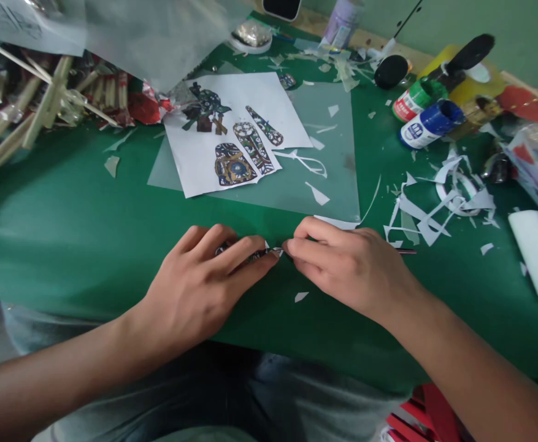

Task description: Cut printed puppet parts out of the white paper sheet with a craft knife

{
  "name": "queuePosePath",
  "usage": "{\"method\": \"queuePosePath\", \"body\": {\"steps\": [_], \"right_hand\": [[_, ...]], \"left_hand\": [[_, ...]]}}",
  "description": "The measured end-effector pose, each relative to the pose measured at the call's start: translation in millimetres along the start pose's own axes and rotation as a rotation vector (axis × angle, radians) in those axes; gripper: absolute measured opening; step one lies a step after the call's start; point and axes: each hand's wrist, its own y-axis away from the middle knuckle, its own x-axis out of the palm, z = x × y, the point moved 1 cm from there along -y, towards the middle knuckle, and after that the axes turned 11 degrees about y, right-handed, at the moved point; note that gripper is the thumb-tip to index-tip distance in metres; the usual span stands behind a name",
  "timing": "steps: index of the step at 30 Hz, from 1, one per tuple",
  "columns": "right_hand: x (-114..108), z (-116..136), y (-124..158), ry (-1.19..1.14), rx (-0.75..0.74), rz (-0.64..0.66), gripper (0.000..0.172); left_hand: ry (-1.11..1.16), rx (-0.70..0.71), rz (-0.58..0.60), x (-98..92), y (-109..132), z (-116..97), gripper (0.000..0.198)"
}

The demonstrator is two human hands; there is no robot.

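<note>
My left hand [208,270] presses a small patterned paper cut-out [256,254] onto the green table; its fingers cover most of it. At the cut-out's right end, my right hand [337,255] pinches a slim tool that looks like a craft knife [407,251]. Its pale tip meets the paper's edge between the two hands, and the thin reddish-dark rear end shows behind my right hand. Beyond the hands, a white sheet [195,178] bears several printed, patterned pieces, among them a round-motif piece [236,166] and a long narrow piece [265,126].
A translucent sheet [337,178] lies under the white one. White paper scraps [422,215] are strewn at right around a tape roll [441,187]. Blue [429,124] and green paint jars [411,101] stand back right. Wooden sticks [48,101] and clear plastic [144,37] crowd the back left.
</note>
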Motion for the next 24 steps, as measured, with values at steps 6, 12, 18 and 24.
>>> {"method": "queuePosePath", "body": {"steps": [6,12,18,24], "right_hand": [[1,-2,1,0.004,-0.015,-0.005,0.021],[2,-4,4,0.004,-0.021,0.004,0.021],[-1,-6,10,0.036,-0.005,0.015,0.022],[-6,-10,21,-0.048,0.081,-0.027,0.011]], "left_hand": [[0.020,-0.005,-0.005,-0.6,0,0,0.037],[0.001,0.002,0.011,-1.2,0,0,0.038],[-0.001,-0.008,0.011,-2.8,-3,-1,0.036],[0.009,0.037,0.028,-10.1,-10,-1,0.034]]}}
